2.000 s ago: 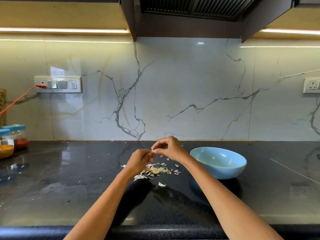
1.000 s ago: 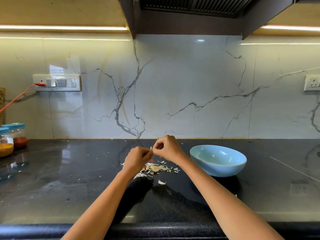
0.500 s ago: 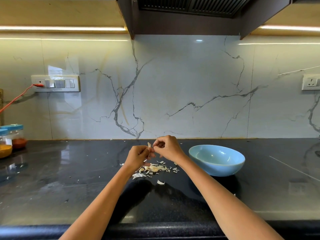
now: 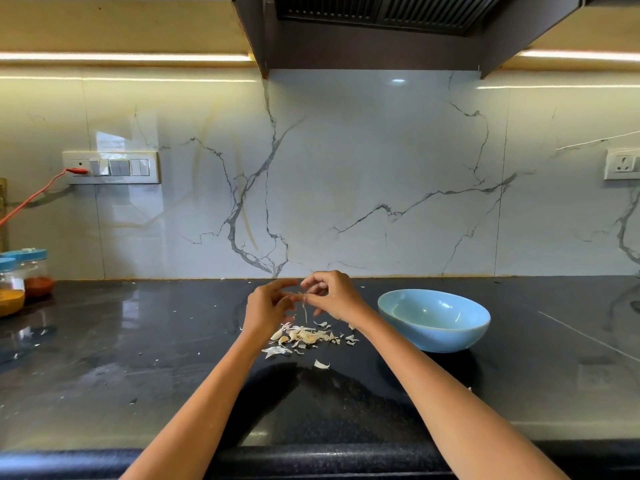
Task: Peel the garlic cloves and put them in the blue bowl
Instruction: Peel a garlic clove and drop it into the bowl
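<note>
Papery, pale skin [image 4: 306,311] hangs in a thin strip from a small garlic clove [image 4: 302,295] pinched between both hands above the middle of the black counter [image 4: 138,375], toward its back edge. The left hand [image 4: 268,306] grips it with thumb and curled fingers; the right hand [image 4: 332,295] pinches it from the other side (the clove itself is mostly hidden by fingertips). Directly below lies a heap of garlic peels [image 4: 304,336], with one stray flake [image 4: 321,365] nearer the front edge. The blue bowl [image 4: 434,320] stands just right of the heap. Two blue-lidded spice jars [image 4: 24,278] sit at the counter's far left edge.
</note>
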